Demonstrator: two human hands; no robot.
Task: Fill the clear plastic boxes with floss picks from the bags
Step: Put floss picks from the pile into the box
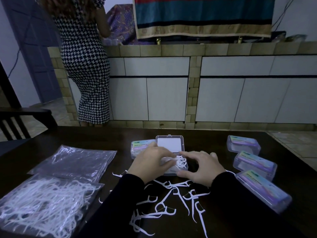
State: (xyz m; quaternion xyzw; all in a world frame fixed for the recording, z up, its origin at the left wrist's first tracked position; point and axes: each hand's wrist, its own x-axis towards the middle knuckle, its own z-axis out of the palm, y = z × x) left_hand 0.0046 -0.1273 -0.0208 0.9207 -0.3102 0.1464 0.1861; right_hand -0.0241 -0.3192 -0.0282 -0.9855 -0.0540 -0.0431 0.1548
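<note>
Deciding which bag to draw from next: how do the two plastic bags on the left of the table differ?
The near bag is packed with white floss picks and bulges; the far bag looks empty or nearly so and lies flat. The near bag reaches the table's front edge; the far bag sits further back, its near end under the near bag. Both are clear, crinkled plastic, and neither hand touches them.

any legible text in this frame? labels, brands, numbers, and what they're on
Nothing can be quoted with confidence.
Closed box behind the left hand: dark print line on its label, too blurred.
Three closed boxes on the right: coloured labels with print, too small and blurred.
Bags: no print visible.
</note>
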